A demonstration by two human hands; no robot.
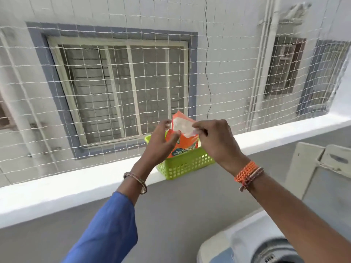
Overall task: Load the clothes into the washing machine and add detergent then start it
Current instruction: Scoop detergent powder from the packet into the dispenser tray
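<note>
Fingers (197, 128) of the right hand (216, 141) pinch the top edge of the orange detergent pouch (182, 135), thumb & forefinger tight on the pale, torn-looking flap. Left hand (161, 143) comes in from the other side: thumb laid across the pouch front, other fingers curled round its left edge, so both hands have hold of it at the top. Pouch stands upright in the lime-green basket (186, 164), lower half down inside the lattice walls, top half sticking up w/ the mouth between the two hands. Whether the mouth is open — can't tell, hands cover it.

Basket sits on the white ledge (57, 188) of the balcony wall, right at the netting (114, 73), which runs across the whole opening. Behind the net: facing building w/ a barred window (121, 88) in a grey-blue frame.

Washing machine (237, 242) at bottom right, well apart from the basket & lower down; lid (311, 183) is up, leaning back at far right, drum rim (275, 251) just showing at the frame's bottom edge. Drum contents not visible.

Left arm has a blue sleeve (106, 228) pushed up the forearm, thin bangle (135, 182) at the wrist. Right wrist carries orange & dark thread bands (247, 174).
</note>
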